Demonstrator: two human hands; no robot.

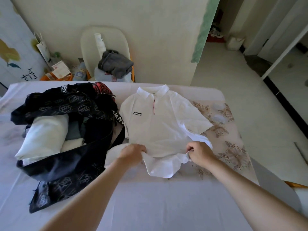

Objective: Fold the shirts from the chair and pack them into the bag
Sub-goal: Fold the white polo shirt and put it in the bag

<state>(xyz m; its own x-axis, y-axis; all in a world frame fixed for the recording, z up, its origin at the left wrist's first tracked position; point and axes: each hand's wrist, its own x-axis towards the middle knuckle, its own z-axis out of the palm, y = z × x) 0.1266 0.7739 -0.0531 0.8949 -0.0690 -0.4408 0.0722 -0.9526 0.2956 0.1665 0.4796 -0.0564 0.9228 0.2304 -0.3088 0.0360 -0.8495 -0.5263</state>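
Gripping the white shirt point(160, 120) low on its body, we have both hands closed on cloth: the left hand point(133, 153) curls its fingers round a bunch at the left side, and the right hand point(200, 154) pinches a fold at the right side. The shirt lies face up on the bed point(150, 205), collar away from us, just beside the open dark bag point(66, 165), which already contains folded white items. More garments wait on the chair point(90, 40). We judge the shirt light, soft and limp: it will sag wherever it is unsupported and will crease readily. Take hold at two well-separated points along the hem or side seams, keep the cloth taut between them, and lay each fold flat.
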